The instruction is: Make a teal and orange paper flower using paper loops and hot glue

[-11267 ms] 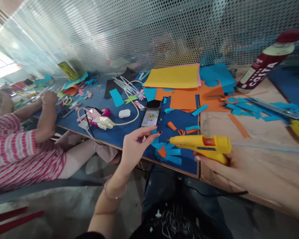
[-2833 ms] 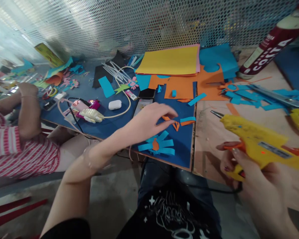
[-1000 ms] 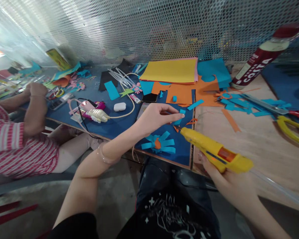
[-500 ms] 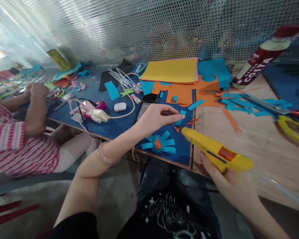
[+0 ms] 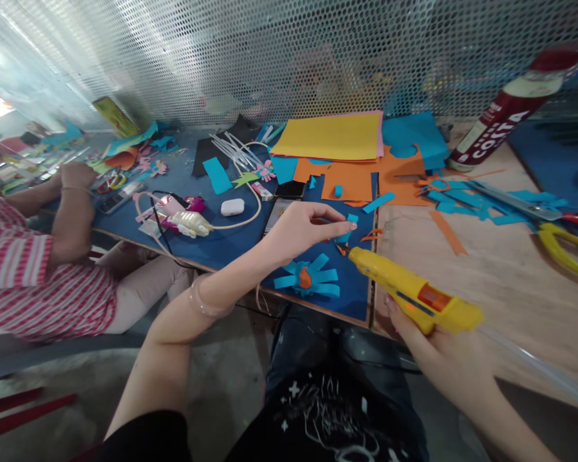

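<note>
My left hand [image 5: 313,224] pinches a small blue paper strip [image 5: 345,236] above the dark blue table top. In my right hand [image 5: 428,340] is a yellow hot glue gun [image 5: 414,289], with a clear glue stick [image 5: 534,362] trailing from its back. The gun's dark nozzle points left and lies close to the lower end of the strip; whether they touch I cannot tell. Just below my left hand lies a blue paper flower [image 5: 313,277] with an orange centre. A small blue paper roll [image 5: 338,190] rests on orange paper [image 5: 354,179] behind.
To the right are scissors [image 5: 559,218] with red and yellow handles, blue scraps and a Costa bottle [image 5: 505,112]. Yellow paper [image 5: 332,136] is stacked at the back. A white earbud case [image 5: 232,206] and corded power strip [image 5: 187,221] lie left. Another person [image 5: 43,263] sits farther left.
The glue gun's rear has shifted slightly left and its nozzle remains near the blue strip. My left hand holds almost still.
</note>
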A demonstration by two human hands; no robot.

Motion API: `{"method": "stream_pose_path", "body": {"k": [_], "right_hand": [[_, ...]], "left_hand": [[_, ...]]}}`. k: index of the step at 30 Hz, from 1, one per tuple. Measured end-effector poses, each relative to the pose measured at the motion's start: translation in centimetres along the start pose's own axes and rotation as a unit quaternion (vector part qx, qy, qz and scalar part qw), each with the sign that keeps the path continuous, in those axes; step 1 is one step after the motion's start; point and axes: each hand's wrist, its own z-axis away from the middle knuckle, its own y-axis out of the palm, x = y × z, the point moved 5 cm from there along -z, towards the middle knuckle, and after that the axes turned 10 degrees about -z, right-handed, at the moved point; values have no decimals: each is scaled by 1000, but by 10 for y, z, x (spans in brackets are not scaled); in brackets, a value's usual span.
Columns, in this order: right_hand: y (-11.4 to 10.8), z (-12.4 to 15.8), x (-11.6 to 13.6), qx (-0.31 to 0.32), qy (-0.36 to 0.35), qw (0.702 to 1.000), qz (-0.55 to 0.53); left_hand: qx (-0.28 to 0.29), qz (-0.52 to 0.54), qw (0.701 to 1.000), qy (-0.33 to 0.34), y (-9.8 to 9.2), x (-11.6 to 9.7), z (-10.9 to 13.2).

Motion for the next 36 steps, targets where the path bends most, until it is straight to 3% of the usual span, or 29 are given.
{"method": "stream_pose_path", "body": {"k": [11,17,24,27,30,33,36], "right_hand": [[-3,2,9,-22,-53,997,42],[0,10,-2,25,-79,997,-4],[-16,2,10,14,-44,999,-21],[-33,-20,25,-5,-10,999,-30],[-39,-63,46,49,31,991,-124],[-19,-118,75,131,90,972,-172],[37,-172,121,239,64,955,-163]], "left_hand": [[-5,27,1000,3,-1,2,1],[-9,30,999,3,-2,2,2],[-34,51,998,21,-17,5,7],[-99,94,990,48,-43,8,21],[-202,143,968,48,-76,22,49],[-327,165,928,71,-104,43,89],[-406,172,893,95,-117,60,127]]}}
